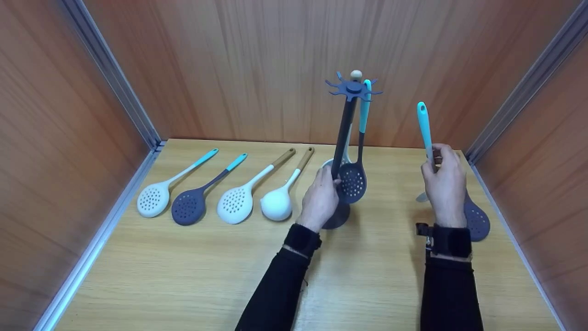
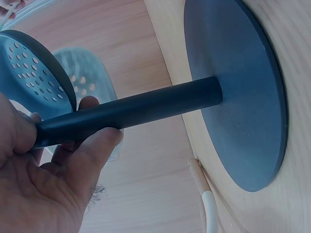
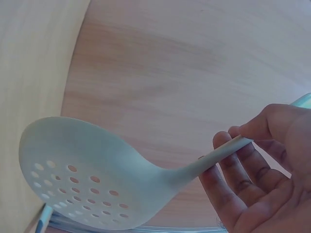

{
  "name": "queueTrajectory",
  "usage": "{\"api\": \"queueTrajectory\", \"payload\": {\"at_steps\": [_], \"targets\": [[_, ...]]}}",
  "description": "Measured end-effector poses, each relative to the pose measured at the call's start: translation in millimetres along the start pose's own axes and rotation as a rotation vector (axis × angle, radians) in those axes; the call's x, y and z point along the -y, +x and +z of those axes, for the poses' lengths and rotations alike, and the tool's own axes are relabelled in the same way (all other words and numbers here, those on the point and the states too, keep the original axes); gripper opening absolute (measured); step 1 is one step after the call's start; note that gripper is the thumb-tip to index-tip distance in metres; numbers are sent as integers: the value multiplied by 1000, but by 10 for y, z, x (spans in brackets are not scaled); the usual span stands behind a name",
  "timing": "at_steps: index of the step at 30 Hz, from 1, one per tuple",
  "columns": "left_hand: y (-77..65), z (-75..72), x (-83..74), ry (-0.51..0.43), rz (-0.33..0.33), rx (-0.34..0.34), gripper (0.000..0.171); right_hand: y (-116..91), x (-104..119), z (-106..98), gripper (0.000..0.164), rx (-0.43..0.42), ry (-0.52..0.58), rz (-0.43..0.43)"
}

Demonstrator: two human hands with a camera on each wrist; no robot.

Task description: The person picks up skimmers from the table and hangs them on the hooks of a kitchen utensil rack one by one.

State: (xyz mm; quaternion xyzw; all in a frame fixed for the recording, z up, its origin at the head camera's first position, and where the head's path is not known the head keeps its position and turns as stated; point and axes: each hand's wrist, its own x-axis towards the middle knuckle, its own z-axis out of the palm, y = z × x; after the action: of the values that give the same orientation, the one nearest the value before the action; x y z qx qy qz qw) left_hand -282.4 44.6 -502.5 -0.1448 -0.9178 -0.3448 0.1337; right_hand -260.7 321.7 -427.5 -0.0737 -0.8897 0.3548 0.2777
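My left hand (image 1: 320,197) grips the dark post (image 2: 146,107) of a utensil stand, just above its round base (image 2: 238,92). The stand's hooked top (image 1: 353,88) carries a dark skimmer (image 1: 353,183) with a turquoise handle, and pale utensils hang behind, partly hidden by the post. Out to the right, my right hand (image 1: 443,184) pinches a white skimmer (image 3: 92,170) by its stem, thumb against fingers. Its turquoise handle (image 1: 423,124) points up. In the head view the hand hides most of its perforated head.
A dark skimmer (image 1: 477,220) lies at the table's right edge, partly behind the right wrist. Along the left lie a white skimmer (image 1: 154,200), a dark skimmer (image 1: 188,207), a wood-handled white skimmer (image 1: 235,204) and a white ladle (image 1: 276,204). Wooden panels (image 1: 239,69) enclose the table.
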Motion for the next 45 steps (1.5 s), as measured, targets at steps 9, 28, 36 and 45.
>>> {"api": "queueTrajectory", "payload": {"at_steps": [9,28,36,45], "targets": [[16,-1,3,-8,-14,11,22,-47,154,-100,36,-14,17,-33],[22,6,-5,-19,-23,5,21,-145,379,-162,38,-22,18,-104],[10,2,-6,-17,-17,3,23,-202,507,-170,39,-8,33,-113],[4,1,-8,1,-22,-3,24,-275,633,-201,40,-20,46,-171]]}}
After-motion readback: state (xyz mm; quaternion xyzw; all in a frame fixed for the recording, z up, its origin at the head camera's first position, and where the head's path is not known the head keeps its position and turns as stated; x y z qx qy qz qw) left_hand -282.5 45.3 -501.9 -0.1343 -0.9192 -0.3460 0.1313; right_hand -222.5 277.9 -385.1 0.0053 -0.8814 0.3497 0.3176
